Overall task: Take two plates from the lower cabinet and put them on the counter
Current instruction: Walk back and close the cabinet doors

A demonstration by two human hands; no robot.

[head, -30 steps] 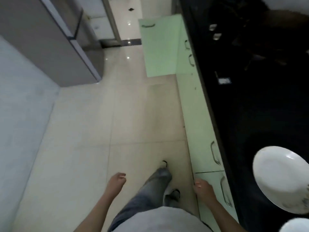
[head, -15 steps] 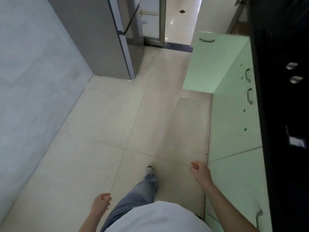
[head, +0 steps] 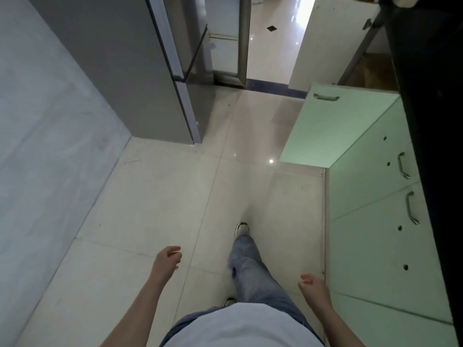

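A run of pale green lower cabinets (head: 383,246) lines the right side under a black counter (head: 436,146). One cabinet door (head: 333,126) stands swung out into the aisle ahead, its metal handle at the top. No plates are in view. My left hand (head: 167,259) hangs over the floor with loosely curled, empty fingers. My right hand (head: 313,288) is beside the cabinet fronts, fingers apart, holding nothing. My legs in jeans stride forward between them.
A grey fridge (head: 140,71) stands ahead on the left against a pale wall (head: 37,159). Beige floor tiles (head: 175,196) run between fridge and cabinets. Beyond is a doorway (head: 270,41) with a white panel (head: 330,41) to its right.
I have walked forward along the cabinets; the two white plates on the counter have dropped out of view. The open door is nearer. My hands swing as I step.
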